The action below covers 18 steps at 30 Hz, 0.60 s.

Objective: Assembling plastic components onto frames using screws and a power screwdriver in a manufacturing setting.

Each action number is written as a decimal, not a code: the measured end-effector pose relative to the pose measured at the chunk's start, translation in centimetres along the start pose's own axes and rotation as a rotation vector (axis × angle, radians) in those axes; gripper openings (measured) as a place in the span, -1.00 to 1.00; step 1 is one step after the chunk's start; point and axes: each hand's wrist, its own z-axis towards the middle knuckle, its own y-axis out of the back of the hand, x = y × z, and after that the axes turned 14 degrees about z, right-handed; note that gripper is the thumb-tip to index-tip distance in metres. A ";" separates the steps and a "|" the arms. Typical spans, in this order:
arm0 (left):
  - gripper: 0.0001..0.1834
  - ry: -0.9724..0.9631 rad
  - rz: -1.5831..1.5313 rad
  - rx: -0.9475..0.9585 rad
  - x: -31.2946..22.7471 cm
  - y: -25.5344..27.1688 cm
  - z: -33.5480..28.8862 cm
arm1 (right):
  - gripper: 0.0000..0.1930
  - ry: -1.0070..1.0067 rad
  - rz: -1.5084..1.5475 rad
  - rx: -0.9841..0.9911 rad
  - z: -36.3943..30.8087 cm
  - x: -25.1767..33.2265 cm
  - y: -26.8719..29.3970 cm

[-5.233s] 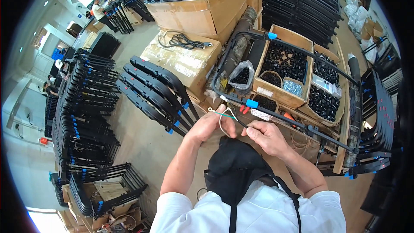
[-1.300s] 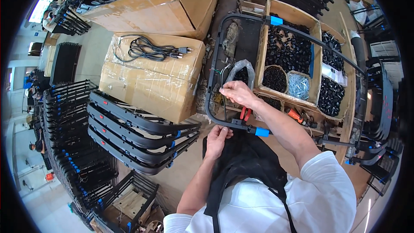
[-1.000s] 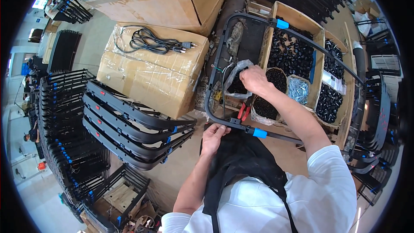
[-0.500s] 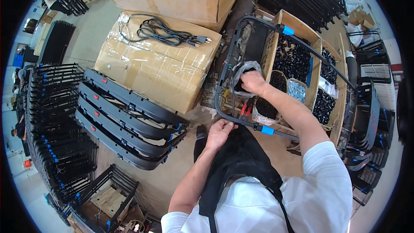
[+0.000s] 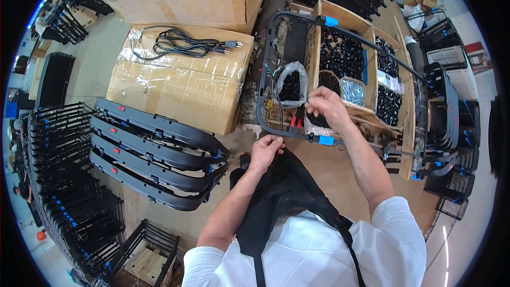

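A black tubular frame (image 5: 260,93) with rounded corners and blue sleeves lies across the bench. My left hand (image 5: 265,152) pinches its near edge by the corner. Thin wires hang inside the frame there. My right hand (image 5: 326,107) is held over the parts boxes with fingers closed together; whatever is between them is too small to make out. Beside it a clear plastic bag (image 5: 303,77) stands filled with small black parts (image 5: 290,86). Red-handled pliers (image 5: 296,122) rest just inside the frame's near side.
Right of the bag, a wooden divided tray (image 5: 315,48) holds black plastic parts and silver screws (image 5: 353,91). Left of the bench, a coiled power cord (image 5: 183,42) lies on a taped carton (image 5: 170,87). Curved black panels (image 5: 154,154) are stacked before it, with racks of black frames (image 5: 58,180) farther left.
My right hand has come out of the plastic bag and moved right, fingers closed. My left hand stays at the frame's near edge. The whole view has shifted slightly.
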 end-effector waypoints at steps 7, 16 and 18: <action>-0.78 0.079 -0.034 0.053 -0.4 0.9 0.2 | -0.66 -0.332 0.457 -0.165 -14.3 -9.8 -4.2; -0.81 0.174 -0.018 0.110 -1.7 1.4 0.5 | -0.81 -0.301 0.859 -0.158 -7.4 -17.8 -7.2; -0.80 0.179 -0.006 0.123 -1.4 1.5 0.7 | -0.80 -0.275 0.821 -0.185 -7.2 -18.0 -7.0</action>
